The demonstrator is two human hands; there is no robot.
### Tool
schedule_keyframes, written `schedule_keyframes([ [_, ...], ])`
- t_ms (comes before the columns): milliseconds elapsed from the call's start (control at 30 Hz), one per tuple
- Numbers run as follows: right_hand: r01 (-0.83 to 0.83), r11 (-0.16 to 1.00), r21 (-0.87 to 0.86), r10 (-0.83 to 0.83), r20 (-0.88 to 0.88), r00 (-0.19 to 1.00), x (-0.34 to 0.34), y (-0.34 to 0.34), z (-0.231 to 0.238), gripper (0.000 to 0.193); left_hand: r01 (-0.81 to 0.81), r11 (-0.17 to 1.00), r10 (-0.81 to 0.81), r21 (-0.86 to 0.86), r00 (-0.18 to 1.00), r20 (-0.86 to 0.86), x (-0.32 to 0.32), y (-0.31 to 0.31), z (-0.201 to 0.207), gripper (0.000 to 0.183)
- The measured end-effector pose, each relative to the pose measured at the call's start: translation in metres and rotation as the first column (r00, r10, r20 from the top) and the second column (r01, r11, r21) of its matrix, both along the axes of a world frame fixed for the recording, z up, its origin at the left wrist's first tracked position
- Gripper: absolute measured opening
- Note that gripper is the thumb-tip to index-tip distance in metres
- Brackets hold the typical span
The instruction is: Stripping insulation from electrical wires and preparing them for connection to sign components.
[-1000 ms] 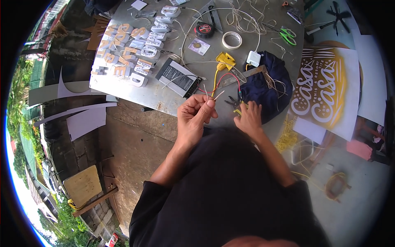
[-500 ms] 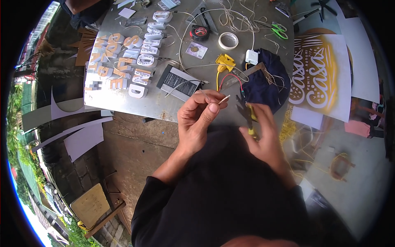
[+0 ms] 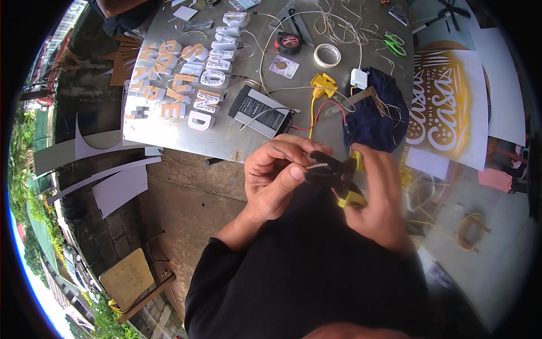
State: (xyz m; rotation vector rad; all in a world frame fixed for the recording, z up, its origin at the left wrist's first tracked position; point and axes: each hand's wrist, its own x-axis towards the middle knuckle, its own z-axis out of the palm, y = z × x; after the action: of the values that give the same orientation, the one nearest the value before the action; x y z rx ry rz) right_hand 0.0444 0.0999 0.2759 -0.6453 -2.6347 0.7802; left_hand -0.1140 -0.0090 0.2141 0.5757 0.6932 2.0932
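Observation:
My left hand (image 3: pixel 270 183) is closed, pinching a thin pale wire (image 3: pixel 318 166) between thumb and fingertips. In my right hand (image 3: pixel 383 198) are wire strippers (image 3: pixel 341 175) with black jaws and yellow handles. Their jaws are around or right beside the wire's end, just past my left fingertips; whether they bite it I cannot tell. Beyond my hands lies a silver and black power supply box (image 3: pixel 262 112) with wires. A yellow outlet or plug (image 3: pixel 323 85) sits further off, near a white adapter (image 3: pixel 359 78) and a dark blue cloth (image 3: pixel 377 127).
Rows of block letters (image 3: pixel 202 117) cover the metal table's left side. At the back are a tape measure (image 3: pixel 288 43), a white tape roll (image 3: pixel 327 55), and green-handled scissors (image 3: pixel 394 44). A yellow and white printed sign (image 3: pixel 451 113) stands at right. Part of another person (image 3: pixel 127 17) shows at top left.
My right hand has brought the wire strippers leftward to the wire at my left fingertips. My left hand keeps its pinch. The whole view has shifted slightly.

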Motion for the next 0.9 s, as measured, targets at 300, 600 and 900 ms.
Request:
schedule_keyframes([
  [300,-0.073,0.997,-0.008,0.073,-0.021,0.997,-0.01,0.001,0.003,0.073,-0.039,0.999,0.038,0.03,0.999,0.035,-0.003,-0.004,0.001,0.012],
  [600,-0.116,0.976,-0.182,0.112,-0.033,0.993,-0.011,0.002,-0.003,0.073,-0.154,0.988,0.152,-0.02,0.985,-0.076,0.0,-0.006,0.006,0.008],
  [900,-0.073,0.966,-0.25,0.055,-0.08,0.995,-0.012,0.004,-0.015,0.06,-0.273,0.952,0.24,-0.136,0.947,-0.215,0.005,-0.004,0.004,0.003],
])
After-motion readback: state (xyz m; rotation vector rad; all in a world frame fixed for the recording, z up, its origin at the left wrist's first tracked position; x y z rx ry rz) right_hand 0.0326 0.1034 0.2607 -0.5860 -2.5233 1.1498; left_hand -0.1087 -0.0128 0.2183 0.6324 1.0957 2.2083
